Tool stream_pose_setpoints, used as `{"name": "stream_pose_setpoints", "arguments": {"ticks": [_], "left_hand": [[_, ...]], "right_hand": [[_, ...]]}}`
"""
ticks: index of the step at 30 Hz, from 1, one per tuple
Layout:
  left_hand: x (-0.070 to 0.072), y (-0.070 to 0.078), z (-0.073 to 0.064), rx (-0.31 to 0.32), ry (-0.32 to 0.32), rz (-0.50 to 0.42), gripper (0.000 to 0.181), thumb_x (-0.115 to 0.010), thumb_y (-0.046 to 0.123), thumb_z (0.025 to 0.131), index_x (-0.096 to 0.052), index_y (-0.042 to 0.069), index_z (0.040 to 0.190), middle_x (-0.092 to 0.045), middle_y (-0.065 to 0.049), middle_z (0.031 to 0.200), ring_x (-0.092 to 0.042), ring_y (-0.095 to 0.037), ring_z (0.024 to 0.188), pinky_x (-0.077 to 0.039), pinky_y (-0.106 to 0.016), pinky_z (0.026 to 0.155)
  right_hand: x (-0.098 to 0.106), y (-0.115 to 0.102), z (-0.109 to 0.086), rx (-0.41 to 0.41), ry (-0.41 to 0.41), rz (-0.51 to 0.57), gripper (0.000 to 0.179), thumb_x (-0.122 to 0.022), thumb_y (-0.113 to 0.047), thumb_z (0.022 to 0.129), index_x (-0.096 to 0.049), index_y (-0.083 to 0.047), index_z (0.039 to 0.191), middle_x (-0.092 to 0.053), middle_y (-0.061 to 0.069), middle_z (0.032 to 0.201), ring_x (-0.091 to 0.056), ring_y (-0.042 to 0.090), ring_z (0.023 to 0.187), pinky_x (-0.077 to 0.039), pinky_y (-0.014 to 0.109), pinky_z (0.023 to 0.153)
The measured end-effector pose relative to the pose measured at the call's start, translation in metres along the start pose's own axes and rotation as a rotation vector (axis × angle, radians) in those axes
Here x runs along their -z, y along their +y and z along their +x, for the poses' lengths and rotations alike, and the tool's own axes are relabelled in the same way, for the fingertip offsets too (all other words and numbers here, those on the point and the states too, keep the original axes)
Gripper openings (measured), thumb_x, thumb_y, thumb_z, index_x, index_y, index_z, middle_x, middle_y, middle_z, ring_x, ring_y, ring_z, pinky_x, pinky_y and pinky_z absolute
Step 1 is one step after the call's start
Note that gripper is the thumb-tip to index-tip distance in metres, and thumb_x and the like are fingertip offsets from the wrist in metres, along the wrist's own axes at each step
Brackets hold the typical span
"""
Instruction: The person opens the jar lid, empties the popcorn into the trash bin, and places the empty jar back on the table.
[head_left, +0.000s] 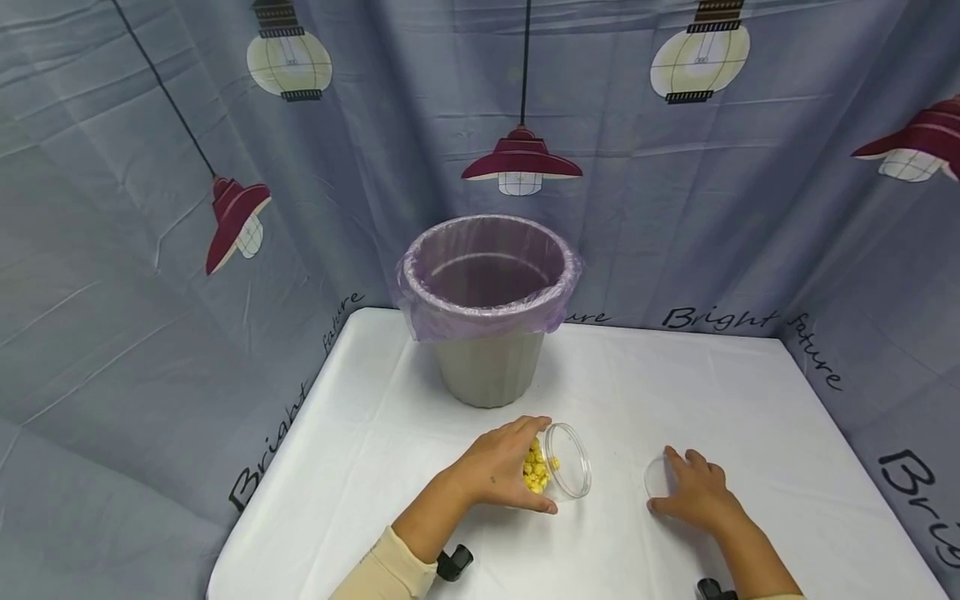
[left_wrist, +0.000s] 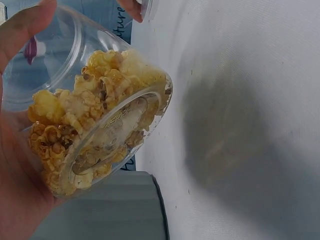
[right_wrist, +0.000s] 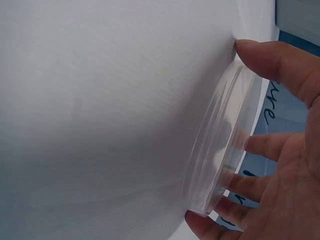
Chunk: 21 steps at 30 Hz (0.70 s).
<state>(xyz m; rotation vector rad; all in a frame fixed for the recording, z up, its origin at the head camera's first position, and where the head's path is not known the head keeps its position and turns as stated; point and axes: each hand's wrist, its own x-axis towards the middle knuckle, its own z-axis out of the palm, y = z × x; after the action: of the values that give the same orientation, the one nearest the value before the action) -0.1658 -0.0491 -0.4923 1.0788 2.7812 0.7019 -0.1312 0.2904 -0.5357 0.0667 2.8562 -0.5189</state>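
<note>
Lower centre in the head view, the left hand [head_left: 497,465] grips a tilted clear jar [head_left: 573,460] of popcorn [head_left: 536,472], its mouth facing right; at lower right, the right hand [head_left: 701,493] grasps a clear lid [head_left: 657,478], left of the palm. A lined bin [head_left: 491,368] stands mid-frame.
</note>
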Motion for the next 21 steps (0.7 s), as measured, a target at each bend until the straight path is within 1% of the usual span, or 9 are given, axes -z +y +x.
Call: {"name": "stream_pose_setpoints", "arguments": {"ticks": [6, 9, 12, 15, 18, 21], "left_hand": [[0.001, -0.001, -0.002, 0.012, -0.005, -0.002, 0.116, -0.082, 0.071, 0.062, -0.031, 0.021, 0.153, -0.045, 0.008, 0.147, -0.049, -0.010, 0.132, -0.046, -0.035, 0.105], [0.000, -0.002, -0.003, 0.014, -0.005, -0.003, 0.115, -0.082, 0.070, 0.062, -0.031, 0.021, 0.153, -0.046, 0.008, 0.146, -0.049, -0.009, 0.131, -0.046, -0.034, 0.105], [-0.001, -0.004, -0.004, 0.015, 0.000, -0.005, 0.115, -0.081, 0.071, 0.062, -0.032, 0.020, 0.153, -0.046, 0.008, 0.146, -0.049, -0.009, 0.131, -0.046, -0.034, 0.104], [0.000, -0.004, -0.005, 0.017, 0.002, -0.006, 0.115, -0.081, 0.072, 0.062, -0.032, 0.020, 0.152, -0.046, 0.007, 0.146, -0.050, -0.009, 0.130, -0.047, -0.034, 0.104], [0.001, -0.005, -0.007, 0.019, 0.002, -0.012, 0.115, -0.081, 0.072, 0.062, -0.033, 0.019, 0.152, -0.047, 0.007, 0.144, -0.051, -0.009, 0.129, -0.047, -0.034, 0.104], [0.001, -0.006, -0.008, 0.022, 0.000, -0.015, 0.115, -0.081, 0.072, 0.062, -0.033, 0.019, 0.152, -0.048, 0.007, 0.144, -0.051, -0.009, 0.128, -0.047, -0.034, 0.103]], "right_hand": [[0.007, -0.010, 0.004, 0.041, -0.001, -0.022, 0.110, -0.085, -0.051, 0.070, -0.034, 0.010, 0.147, -0.024, 0.046, 0.144, -0.020, 0.071, 0.128, -0.034, 0.082, 0.087], [0.014, -0.020, 0.007, 0.088, 0.057, -0.010, 0.107, -0.082, -0.051, 0.073, -0.034, 0.010, 0.147, -0.024, 0.045, 0.146, -0.018, 0.069, 0.130, -0.033, 0.082, 0.089], [0.026, -0.037, 0.014, 0.183, 0.130, 0.054, 0.099, -0.077, -0.047, 0.081, -0.034, 0.010, 0.148, -0.026, 0.043, 0.148, -0.023, 0.066, 0.133, -0.031, 0.079, 0.095], [0.043, -0.059, 0.024, 0.264, 0.165, 0.164, 0.091, -0.071, -0.047, 0.089, -0.032, 0.008, 0.150, -0.029, 0.039, 0.150, -0.028, 0.060, 0.135, -0.029, 0.075, 0.103], [0.063, -0.084, 0.035, 0.295, 0.190, 0.254, 0.090, -0.063, -0.052, 0.094, -0.025, 0.003, 0.155, -0.028, 0.033, 0.155, -0.030, 0.055, 0.139, -0.034, 0.070, 0.104], [0.085, -0.108, 0.045, 0.333, 0.225, 0.328, 0.087, -0.059, -0.052, 0.096, -0.021, -0.003, 0.157, -0.027, 0.027, 0.158, -0.031, 0.051, 0.141, -0.037, 0.066, 0.104]]}}
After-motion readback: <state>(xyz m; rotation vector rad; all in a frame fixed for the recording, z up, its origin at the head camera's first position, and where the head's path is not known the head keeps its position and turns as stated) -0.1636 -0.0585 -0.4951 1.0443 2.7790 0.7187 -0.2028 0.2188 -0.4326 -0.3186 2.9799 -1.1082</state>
